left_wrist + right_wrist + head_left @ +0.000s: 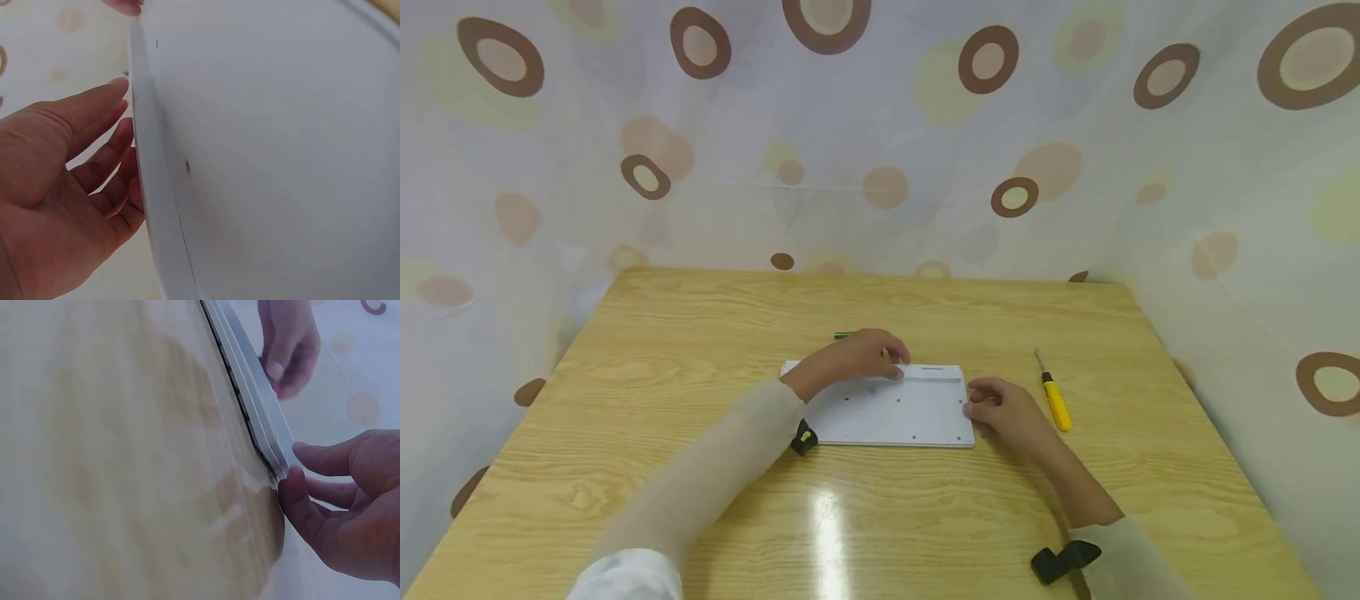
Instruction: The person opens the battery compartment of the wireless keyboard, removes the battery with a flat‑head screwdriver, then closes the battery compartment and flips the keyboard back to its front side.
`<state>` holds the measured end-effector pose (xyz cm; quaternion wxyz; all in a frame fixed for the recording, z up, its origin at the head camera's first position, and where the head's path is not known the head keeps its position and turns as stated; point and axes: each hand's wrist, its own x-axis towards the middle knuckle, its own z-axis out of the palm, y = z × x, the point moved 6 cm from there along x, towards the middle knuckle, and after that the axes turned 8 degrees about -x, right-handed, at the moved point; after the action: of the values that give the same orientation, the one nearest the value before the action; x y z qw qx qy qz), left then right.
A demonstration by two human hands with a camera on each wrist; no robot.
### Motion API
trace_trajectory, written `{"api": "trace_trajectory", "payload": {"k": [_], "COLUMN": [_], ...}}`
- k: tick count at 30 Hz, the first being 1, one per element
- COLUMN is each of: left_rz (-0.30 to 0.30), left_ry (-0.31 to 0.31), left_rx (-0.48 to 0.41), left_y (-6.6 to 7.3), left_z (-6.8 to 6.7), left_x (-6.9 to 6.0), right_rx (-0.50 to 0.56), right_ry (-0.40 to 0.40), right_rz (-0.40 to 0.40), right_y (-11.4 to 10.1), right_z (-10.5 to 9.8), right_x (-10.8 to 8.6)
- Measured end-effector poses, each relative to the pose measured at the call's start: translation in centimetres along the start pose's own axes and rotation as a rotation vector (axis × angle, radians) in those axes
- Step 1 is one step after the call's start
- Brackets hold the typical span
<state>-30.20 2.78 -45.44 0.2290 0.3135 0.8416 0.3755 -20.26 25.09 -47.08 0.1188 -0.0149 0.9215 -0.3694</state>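
Observation:
A white keyboard [880, 412] lies with its underside up on the table, small dark holes dotting the panel and a raised ridge along its far edge. My left hand [857, 357] reaches across it to that ridge. In the left wrist view, the left hand's [69, 175] fingers are loosely bent beside the edge, some fingertips at it, with nothing visibly gripped. At the right end, my right hand [1011, 414] has thumb and finger at the edge. The right wrist view shows the right hand [350, 506] pinching the keyboard's corner.
A screwdriver [1056, 402] with a yellow handle lies to the right of the right hand. Beyond the keyboard, a small green cylinder [844, 335], like a battery, is partly hidden by the left hand. Patterned curtains [880, 225] surround the wooden table [925, 517].

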Motion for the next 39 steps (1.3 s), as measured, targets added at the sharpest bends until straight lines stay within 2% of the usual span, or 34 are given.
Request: {"api": "trace_trajectory", "payload": {"k": [9, 12, 17, 23, 27, 31, 34, 39], "left_rz": [0.020, 0.021, 0.017, 0.020, 0.044, 0.069, 0.086, 0.122], "left_ry": [-0.033, -0.037, -0.039, -0.021, 0.015, 0.057, 0.085, 0.138], "left_rx": [0.019, 0.019, 0.073, 0.160, 0.198, 0.199, 0.175, 0.077], "left_y": [1.9, 2.6, 3.3, 4.2, 4.5, 5.2, 5.8, 7.3], "left_z": [2.2, 2.8, 3.6, 4.0, 3.7, 2.7, 1.5, -0.6], "left_x": [3.0, 3.5, 4.4, 4.9, 5.0, 5.0, 4.9, 4.7], "right_rx": [0.097, 0.129, 0.186, 0.178, 0.183, 0.168, 0.203, 0.300], "right_ry": [0.006, 0.006, 0.005, 0.036, 0.049, 0.091, 0.123, 0.166], "right_rz": [0.107, 0.111, 0.127, 0.129, 0.108, 0.074, 0.045, -0.038], "right_y": [-0.1, -0.4, -0.8, -1.3, -1.4, -1.6, -2.0, -3.3], "right_z": [1.1, 1.4, 2.1, 2.3, 2.1, 1.3, 0.4, -1.4], "right_x": [-2.8, -3.5, -4.3, -4.4, -4.6, -4.7, -4.9, -5.5]}}
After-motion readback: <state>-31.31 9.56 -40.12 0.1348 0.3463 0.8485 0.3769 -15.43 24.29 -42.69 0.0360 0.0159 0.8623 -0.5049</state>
